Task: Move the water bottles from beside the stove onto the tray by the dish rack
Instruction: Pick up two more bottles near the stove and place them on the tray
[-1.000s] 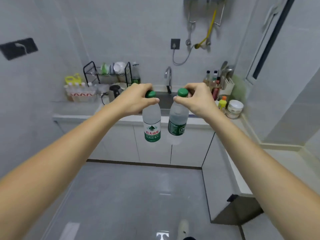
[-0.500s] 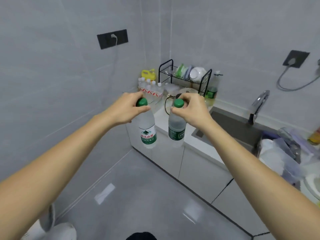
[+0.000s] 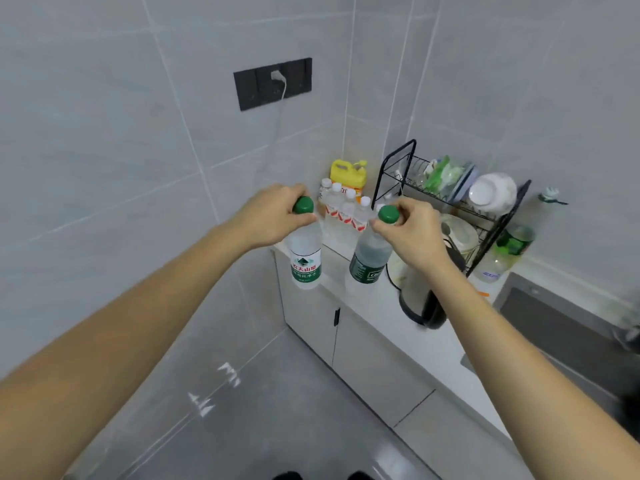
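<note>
My left hand (image 3: 269,218) grips the green-capped neck of a clear water bottle (image 3: 305,258) with a green and white label. It hangs in the air just left of the counter's end. My right hand (image 3: 410,233) holds a second green-capped bottle (image 3: 370,256) by the neck, tilted, above the white counter (image 3: 446,337). Behind them, in the corner, stand several small white-capped bottles (image 3: 344,211) with red labels. The tray under them is hidden by my hands. The black wire dish rack (image 3: 450,199) stands just to their right.
A yellow jug (image 3: 348,173) sits in the corner behind the small bottles. A black kettle (image 3: 424,299) stands on the counter under my right forearm. Right of the rack is a green-labelled bottle (image 3: 507,251), then the sink (image 3: 561,327). Grey walls close the left side.
I have turned left and come closer to the corner. Both bottles, still held by their necks, now hang near the counter's end in front of the small bottles and the rack.
</note>
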Demonstrator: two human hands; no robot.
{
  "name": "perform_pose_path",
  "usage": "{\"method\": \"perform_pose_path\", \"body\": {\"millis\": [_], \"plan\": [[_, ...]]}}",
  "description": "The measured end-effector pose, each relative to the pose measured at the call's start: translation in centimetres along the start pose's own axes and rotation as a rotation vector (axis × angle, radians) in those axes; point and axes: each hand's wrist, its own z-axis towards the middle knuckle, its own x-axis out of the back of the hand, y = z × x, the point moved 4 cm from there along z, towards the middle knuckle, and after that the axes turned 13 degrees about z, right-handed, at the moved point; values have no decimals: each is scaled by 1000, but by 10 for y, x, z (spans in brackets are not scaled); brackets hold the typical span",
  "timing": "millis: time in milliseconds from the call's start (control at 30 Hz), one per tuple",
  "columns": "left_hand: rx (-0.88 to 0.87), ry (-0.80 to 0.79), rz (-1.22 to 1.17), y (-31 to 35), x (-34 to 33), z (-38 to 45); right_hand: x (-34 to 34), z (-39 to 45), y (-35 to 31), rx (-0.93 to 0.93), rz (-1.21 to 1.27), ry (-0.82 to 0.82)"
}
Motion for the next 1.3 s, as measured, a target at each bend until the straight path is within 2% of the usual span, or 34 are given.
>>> {"method": "perform_pose_path", "body": {"millis": [233,400,533,833,1100,1300], "plan": [[-101,-42,-55,-39,-26,145,-26,117,49,-17,-43,114],[-158,-92,4,-52,-65,229,-44,183,101,-48,-96,96],[-179,-194,35,-61,-105,280,-57,213,137,-80,-131,65],[-301,-378,66,-84,-207,344,-87,212,221,-319,-206,109],[-491,-495,82,-80,-268,364,-108,195,254,-537,-299,163],[-607,-467,138,-73,-291,368,-114,185,261,-593,-357,212]]}}
